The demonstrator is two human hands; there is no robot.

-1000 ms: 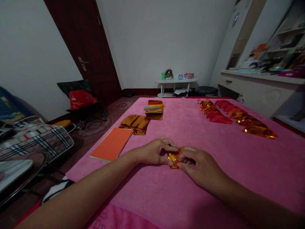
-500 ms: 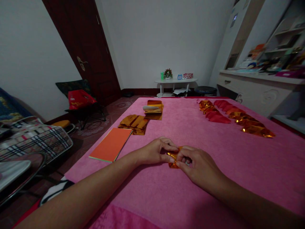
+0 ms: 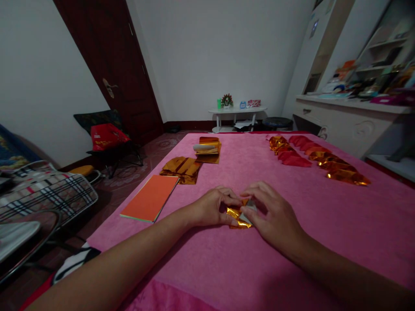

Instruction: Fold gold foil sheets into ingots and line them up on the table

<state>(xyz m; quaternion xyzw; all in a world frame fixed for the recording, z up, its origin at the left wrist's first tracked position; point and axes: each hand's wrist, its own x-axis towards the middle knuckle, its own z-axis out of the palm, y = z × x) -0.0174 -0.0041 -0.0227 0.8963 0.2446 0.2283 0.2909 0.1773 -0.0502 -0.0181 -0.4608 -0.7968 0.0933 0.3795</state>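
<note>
- The left hand (image 3: pixel 212 209) rests low over the pink-covered surface (image 3: pixel 201 259), its fingers set close around the left side of a gold foil piece (image 3: pixel 232 212), holding it there.
- The right hand (image 3: pixel 277 218) is at the piece's other side, thumb on a pale grey face of it; its other fingers arch above with a gap to the thumb, and I cannot tell whether they pinch any foil.
- The foil piece lies on the surface between the two hands, partly hidden by them, shiny gold toward the left and dull grey toward the right.
- Beyond the left forearm lies an orange stack of sheets (image 3: pixel 151 198), with a pile of brownish-gold folded paper (image 3: pixel 180 168) just past it.
- A second gold stack (image 3: pixel 209 157) sits farther off, right behind that pile, with a curled grey edge showing.
- Over on the far right, well apart from the hands, a short row of red and gold folded pieces (image 3: pixel 293 160) lies beside a longer row (image 3: pixel 345 173).
</note>
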